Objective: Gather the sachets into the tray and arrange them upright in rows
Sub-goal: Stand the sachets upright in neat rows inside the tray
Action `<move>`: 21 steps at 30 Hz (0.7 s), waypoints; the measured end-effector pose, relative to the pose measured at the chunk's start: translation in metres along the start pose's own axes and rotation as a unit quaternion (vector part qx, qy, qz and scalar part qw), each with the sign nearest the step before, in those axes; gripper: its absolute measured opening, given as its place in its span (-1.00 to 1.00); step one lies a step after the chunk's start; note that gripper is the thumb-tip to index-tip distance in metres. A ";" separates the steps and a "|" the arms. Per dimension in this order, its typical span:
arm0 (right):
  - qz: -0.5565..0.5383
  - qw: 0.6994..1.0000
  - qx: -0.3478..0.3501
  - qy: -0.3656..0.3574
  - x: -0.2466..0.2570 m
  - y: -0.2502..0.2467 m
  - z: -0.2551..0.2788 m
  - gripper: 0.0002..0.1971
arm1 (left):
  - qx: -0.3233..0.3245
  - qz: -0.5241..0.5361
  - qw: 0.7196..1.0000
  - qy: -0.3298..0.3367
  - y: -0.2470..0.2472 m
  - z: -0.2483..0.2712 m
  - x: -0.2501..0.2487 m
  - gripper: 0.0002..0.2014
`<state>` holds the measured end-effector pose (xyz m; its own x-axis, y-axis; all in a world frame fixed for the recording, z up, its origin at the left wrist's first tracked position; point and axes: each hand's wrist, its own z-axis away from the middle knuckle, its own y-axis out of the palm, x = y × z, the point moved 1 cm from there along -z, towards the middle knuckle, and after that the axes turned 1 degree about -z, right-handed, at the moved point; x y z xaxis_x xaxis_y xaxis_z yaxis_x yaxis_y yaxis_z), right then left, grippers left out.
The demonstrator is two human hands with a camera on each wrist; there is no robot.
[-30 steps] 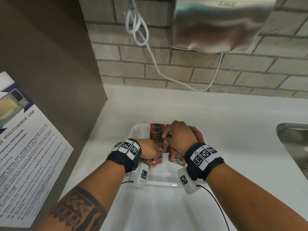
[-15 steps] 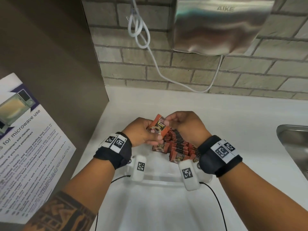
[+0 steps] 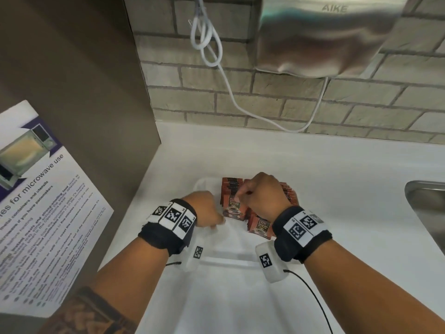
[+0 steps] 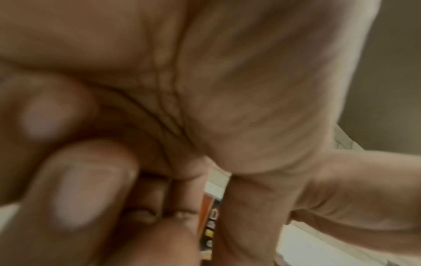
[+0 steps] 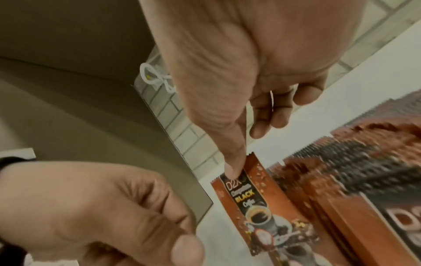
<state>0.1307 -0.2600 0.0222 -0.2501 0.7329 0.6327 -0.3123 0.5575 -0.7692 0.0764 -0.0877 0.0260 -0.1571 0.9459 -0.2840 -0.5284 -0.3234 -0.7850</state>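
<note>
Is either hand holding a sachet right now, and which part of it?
The right hand pinches the front sachet of the left row at its top edge. The left hand is curled beside it, holding nothing visible.

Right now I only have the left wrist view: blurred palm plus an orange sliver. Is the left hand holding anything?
Observer: No. In the right wrist view the left hand is a loose fist with nothing in it.
Operator: And the orange sliver?
Observer: Likely the orange-brown foil coffee sachet standing at the front of the left row. The right hand pinches its top edge.
Operator: Are the rows in the tray?
Observer: Yes. The head view shows two upright rows at the far end of the clear plastic tray.
</note>
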 end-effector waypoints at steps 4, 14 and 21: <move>0.063 0.998 0.013 0.021 -0.013 0.020 -0.006 -0.81 | 0.050 0.010 0.998 0.042 0.022 -0.011 -0.015 -0.67; 0.096 0.995 0.019 0.028 -0.018 0.025 -0.014 -0.79 | 0.108 -0.022 0.993 0.038 0.026 -0.035 -0.028 -0.55; 0.070 0.997 0.032 0.031 -0.015 0.017 -0.013 -0.78 | 0.116 0.002 0.992 0.048 0.024 -0.038 -0.029 -0.53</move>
<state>0.1415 -0.2563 -0.0019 -0.2381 0.8252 0.5121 -0.3370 0.4243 -0.8405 0.0999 -0.1236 -0.0057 -0.0851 0.9343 -0.3461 -0.7070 -0.3014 -0.6397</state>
